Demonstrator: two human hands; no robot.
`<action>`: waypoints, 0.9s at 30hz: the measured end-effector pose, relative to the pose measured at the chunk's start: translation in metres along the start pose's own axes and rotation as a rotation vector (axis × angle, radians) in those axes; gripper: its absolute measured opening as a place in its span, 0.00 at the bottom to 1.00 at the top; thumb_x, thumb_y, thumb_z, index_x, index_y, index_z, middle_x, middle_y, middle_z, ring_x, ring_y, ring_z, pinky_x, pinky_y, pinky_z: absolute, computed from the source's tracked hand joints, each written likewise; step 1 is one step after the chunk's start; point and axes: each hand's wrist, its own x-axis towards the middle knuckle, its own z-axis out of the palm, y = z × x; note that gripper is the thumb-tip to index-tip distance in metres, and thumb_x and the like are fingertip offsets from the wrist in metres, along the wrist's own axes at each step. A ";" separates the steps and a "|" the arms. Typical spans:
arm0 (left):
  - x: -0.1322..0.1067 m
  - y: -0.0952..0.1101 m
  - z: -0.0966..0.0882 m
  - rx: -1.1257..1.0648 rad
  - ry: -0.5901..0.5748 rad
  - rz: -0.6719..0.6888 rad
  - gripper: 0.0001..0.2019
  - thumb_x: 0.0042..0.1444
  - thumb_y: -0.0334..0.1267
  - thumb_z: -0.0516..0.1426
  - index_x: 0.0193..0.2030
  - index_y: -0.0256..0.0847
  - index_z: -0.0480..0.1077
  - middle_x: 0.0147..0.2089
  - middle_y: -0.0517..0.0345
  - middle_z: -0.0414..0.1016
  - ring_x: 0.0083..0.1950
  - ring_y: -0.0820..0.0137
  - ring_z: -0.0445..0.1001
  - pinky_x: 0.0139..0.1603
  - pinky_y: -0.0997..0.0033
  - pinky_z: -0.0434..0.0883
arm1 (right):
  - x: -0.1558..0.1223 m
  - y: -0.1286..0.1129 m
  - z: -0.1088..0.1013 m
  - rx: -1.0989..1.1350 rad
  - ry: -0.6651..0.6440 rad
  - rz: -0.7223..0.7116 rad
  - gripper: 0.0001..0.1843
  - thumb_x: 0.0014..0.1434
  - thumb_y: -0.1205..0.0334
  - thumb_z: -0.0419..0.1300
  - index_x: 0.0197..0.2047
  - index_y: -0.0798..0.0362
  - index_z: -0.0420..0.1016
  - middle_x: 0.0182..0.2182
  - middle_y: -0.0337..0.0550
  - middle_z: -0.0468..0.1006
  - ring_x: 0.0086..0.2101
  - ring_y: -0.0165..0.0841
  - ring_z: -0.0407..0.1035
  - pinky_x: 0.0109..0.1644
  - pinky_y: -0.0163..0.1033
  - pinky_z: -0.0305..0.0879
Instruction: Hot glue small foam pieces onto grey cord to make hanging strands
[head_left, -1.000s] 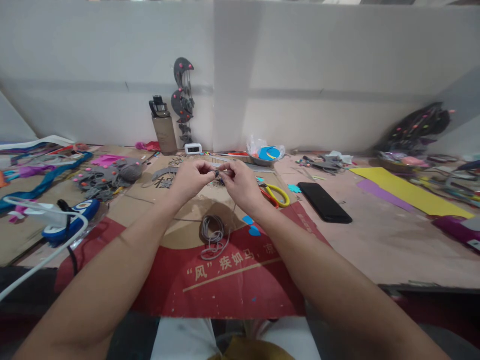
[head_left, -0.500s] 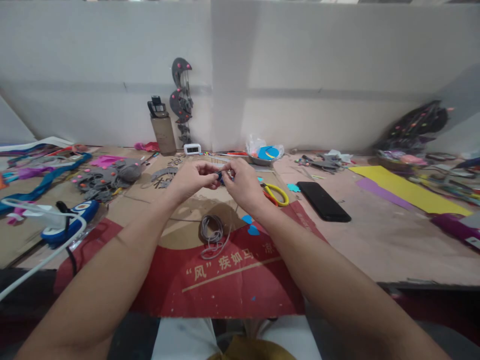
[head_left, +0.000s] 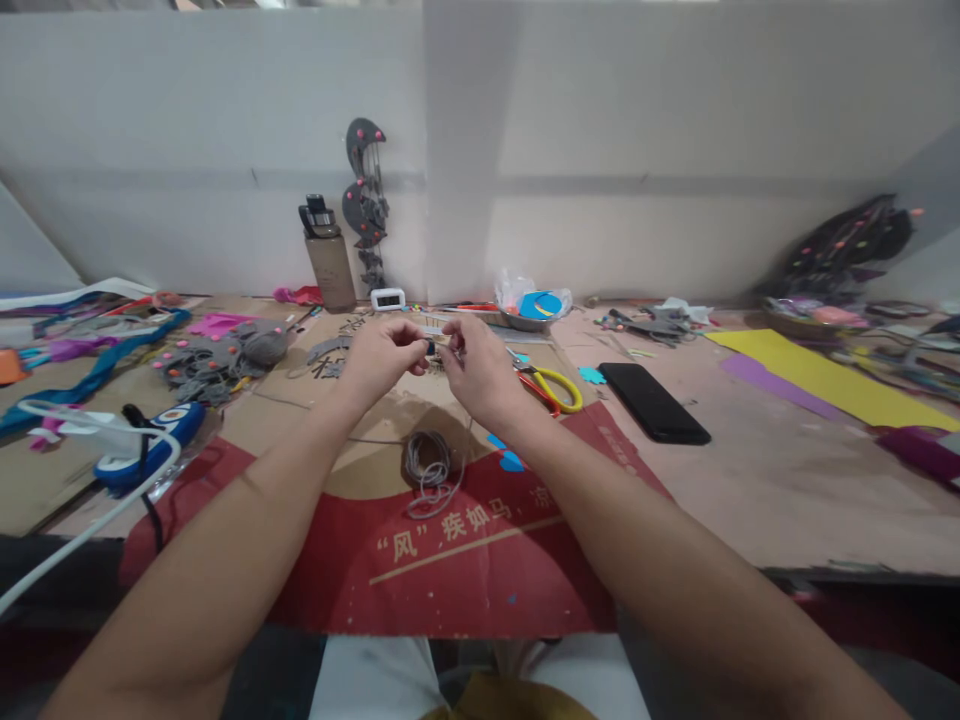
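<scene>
My left hand (head_left: 384, 357) pinches a small dark blue piece (head_left: 430, 347) between thumb and forefinger; its exact kind is too small to tell. Just to the right, apart from that piece, my right hand (head_left: 484, 368) has its fingers curled in with the thumb close to them. What those fingers hold is too small to make out. Below both hands, a coil of grey cord (head_left: 427, 460) lies on the red and brown cardboard (head_left: 480, 590). A thin strand rises from the coil towards my right hand. Blue paper cutouts (head_left: 511, 461) lie beside my right forearm.
Yellow-handled scissors (head_left: 559, 390) and a black phone (head_left: 654, 402) lie to the right. A bottle (head_left: 330, 262), small white clock (head_left: 388, 299) and bowl (head_left: 529, 318) stand at the back. Grey felt pieces (head_left: 217, 360) and a blue power strip (head_left: 150, 445) are left.
My hands have drawn apart, leaving a gap between the right fingers and the dark blue piece in my left. The whole view has shifted slightly.
</scene>
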 end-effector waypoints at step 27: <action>0.032 -0.026 -0.060 -0.647 0.514 -0.049 0.10 0.37 0.33 0.61 0.27 0.40 0.63 0.19 0.69 0.61 0.18 0.82 0.60 0.16 0.81 0.51 | -0.006 -0.028 -0.013 0.234 -0.029 0.009 0.15 0.55 0.71 0.48 0.43 0.53 0.70 0.37 0.44 0.74 0.36 0.32 0.67 0.43 0.38 0.63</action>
